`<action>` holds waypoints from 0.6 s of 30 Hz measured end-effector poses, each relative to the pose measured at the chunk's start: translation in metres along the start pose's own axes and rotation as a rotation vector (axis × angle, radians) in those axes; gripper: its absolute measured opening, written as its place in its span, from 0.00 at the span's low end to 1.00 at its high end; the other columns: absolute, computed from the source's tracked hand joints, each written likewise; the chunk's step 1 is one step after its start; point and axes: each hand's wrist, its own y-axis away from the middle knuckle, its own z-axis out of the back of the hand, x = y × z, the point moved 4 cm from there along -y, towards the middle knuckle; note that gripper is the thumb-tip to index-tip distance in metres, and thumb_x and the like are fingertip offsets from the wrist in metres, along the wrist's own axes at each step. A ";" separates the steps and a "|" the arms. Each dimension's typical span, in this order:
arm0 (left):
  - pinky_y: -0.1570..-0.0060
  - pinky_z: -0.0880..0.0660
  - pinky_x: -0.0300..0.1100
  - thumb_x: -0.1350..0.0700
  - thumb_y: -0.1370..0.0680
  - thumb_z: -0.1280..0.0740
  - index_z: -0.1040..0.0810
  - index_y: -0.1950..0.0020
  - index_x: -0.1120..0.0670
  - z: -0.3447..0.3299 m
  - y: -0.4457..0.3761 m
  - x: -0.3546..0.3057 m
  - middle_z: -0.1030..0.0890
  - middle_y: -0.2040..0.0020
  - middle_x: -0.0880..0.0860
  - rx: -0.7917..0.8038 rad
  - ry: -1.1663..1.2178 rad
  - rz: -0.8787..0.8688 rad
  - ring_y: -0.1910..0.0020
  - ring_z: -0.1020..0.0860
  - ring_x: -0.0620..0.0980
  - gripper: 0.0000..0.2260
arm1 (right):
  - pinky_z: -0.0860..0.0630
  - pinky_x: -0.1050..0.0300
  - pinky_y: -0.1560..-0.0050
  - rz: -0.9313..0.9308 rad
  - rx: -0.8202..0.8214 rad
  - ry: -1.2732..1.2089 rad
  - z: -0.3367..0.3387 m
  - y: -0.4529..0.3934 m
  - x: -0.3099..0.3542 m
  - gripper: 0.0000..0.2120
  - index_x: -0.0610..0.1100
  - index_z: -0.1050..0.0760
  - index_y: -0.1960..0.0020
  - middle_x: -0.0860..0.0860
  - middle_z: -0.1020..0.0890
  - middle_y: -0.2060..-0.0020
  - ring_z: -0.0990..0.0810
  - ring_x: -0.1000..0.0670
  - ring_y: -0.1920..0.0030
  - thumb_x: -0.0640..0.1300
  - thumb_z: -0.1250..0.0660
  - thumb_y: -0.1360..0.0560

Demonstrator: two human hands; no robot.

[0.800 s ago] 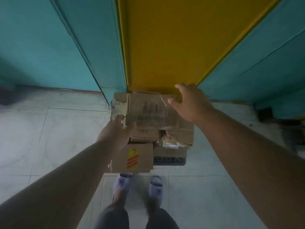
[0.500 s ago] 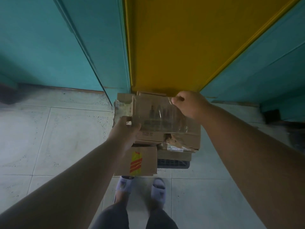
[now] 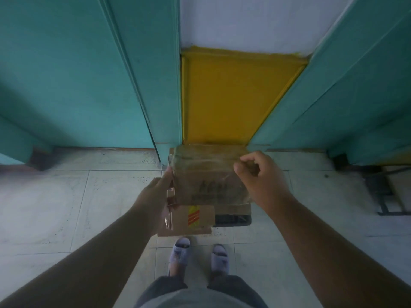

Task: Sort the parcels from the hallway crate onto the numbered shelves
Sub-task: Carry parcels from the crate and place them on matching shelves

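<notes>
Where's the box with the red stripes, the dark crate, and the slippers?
striped box (image 3: 193, 218): head view, on its red-striped label.
crate (image 3: 232, 219): head view, dark rim.
slippers (image 3: 182, 252): head view, left slipper's top.

- The tiled floor (image 3: 66, 203) is pale, speckled and crossed by thin grout lines.
- A dark crate (image 3: 233, 219) stands on it at the centre, against the foot of the yellow wall panel (image 3: 226, 96) at 12 o'clock; cardboard parcels hide most of it.
- The person's two slippered feet (image 3: 181, 252) stand on the tiles at 6 o'clock of the crate.
- A dark metal frame (image 3: 387, 196) rests on the floor at 3 o'clock, well apart.
- Teal doors (image 3: 66, 85) meet the floor at 10 and 2 o'clock.
</notes>
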 end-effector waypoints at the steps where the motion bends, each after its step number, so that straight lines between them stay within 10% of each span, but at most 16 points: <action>1: 0.43 0.22 0.54 0.37 0.27 0.36 0.22 0.38 0.55 0.003 0.006 -0.003 0.18 0.39 0.55 0.050 -0.007 -0.013 0.41 0.20 0.60 0.27 | 0.33 0.68 0.62 0.002 -0.011 -0.020 0.005 0.007 0.002 0.13 0.51 0.24 0.41 0.55 0.21 0.50 0.24 0.62 0.54 0.54 0.32 0.23; 9: 0.28 0.31 0.55 0.47 0.29 0.24 0.30 0.25 0.54 -0.001 0.042 -0.024 0.25 0.29 0.58 0.245 -0.132 -0.097 0.30 0.26 0.58 0.34 | 0.22 0.56 0.47 -0.114 -0.170 -0.281 0.043 0.044 -0.002 0.31 0.50 0.37 0.24 0.54 0.25 0.35 0.22 0.53 0.41 0.55 0.31 0.23; 12: 0.35 0.26 0.56 0.58 0.27 0.26 0.27 0.29 0.53 -0.027 0.055 -0.035 0.23 0.33 0.58 0.429 -0.317 -0.242 0.35 0.23 0.58 0.27 | 0.23 0.59 0.63 -0.180 -0.233 -0.309 0.070 0.051 -0.010 0.12 0.49 0.24 0.43 0.55 0.18 0.51 0.18 0.52 0.55 0.56 0.35 0.21; 14: 0.41 0.20 0.55 0.62 0.23 0.28 0.25 0.31 0.44 -0.046 0.059 -0.035 0.21 0.35 0.52 0.476 -0.337 -0.261 0.40 0.19 0.55 0.23 | 0.20 0.54 0.62 -0.163 -0.324 -0.372 0.088 0.060 -0.019 0.17 0.42 0.20 0.55 0.48 0.16 0.63 0.16 0.47 0.61 0.55 0.37 0.19; 18: 0.51 0.17 0.52 0.67 0.32 0.22 0.29 0.36 0.31 -0.093 0.079 -0.030 0.22 0.37 0.44 0.481 -0.367 -0.361 0.45 0.17 0.51 0.38 | 0.26 0.59 0.62 -0.212 -0.459 -0.378 0.128 0.094 -0.047 0.14 0.47 0.22 0.62 0.53 0.18 0.65 0.20 0.56 0.64 0.52 0.34 0.21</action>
